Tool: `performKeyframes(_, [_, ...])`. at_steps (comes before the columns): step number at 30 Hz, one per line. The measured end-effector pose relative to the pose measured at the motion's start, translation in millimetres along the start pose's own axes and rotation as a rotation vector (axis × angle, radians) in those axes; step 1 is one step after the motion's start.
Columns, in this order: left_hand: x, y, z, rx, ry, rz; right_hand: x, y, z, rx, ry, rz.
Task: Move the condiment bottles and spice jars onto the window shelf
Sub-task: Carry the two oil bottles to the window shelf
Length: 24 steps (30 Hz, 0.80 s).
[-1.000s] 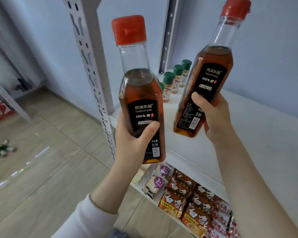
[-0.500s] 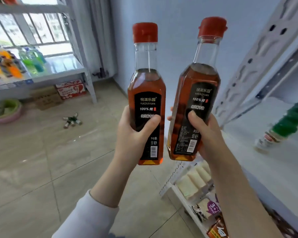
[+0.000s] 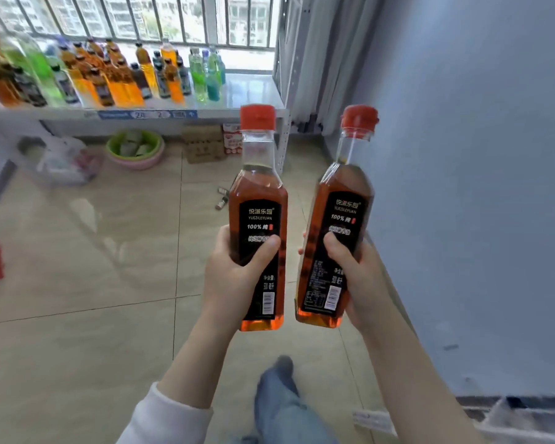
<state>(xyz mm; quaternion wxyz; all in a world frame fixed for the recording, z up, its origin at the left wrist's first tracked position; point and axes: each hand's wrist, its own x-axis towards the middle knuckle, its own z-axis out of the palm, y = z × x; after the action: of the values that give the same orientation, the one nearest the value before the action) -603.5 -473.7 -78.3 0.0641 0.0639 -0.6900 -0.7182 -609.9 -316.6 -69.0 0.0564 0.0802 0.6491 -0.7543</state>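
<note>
I hold two amber oil bottles with red caps and black labels upright in front of me. My left hand (image 3: pixel 234 277) grips the left bottle (image 3: pixel 259 193) around its lower half. My right hand (image 3: pixel 356 277) grips the right bottle (image 3: pixel 342 193), which leans slightly right. The window shelf (image 3: pixel 253 91) runs across the far side under the barred window. Its right end is bare; the rest carries several coloured drink bottles (image 3: pixel 116 75).
Tiled floor lies between me and the shelf. Under the shelf sit a green basin (image 3: pixel 135 147), a cardboard box (image 3: pixel 204 144) and a plastic bag (image 3: pixel 68 161). Small jars (image 3: pixel 221 198) lie on the floor. A blue wall (image 3: pixel 478 187) is close on my right.
I have turned left, away from the white rack with the green-capped jars, and now face the window shelf. Both hands still hold their bottles, carried along with me.
</note>
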Motion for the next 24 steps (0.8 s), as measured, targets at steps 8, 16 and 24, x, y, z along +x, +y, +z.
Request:
performKeyframes(8, [164,0,40,0.008,0.064,-0.003,179,-29,4,0.014,-0.069,-0.018])
performKeyframes(16, [311,20,71,-0.039,0.112,-0.010,335,-73,13,0.020,-0.141,-0.029])
performKeyframes(24, [455,13,69,-0.012,0.139,0.035,477,-93,43,0.039,-0.180,-0.049])
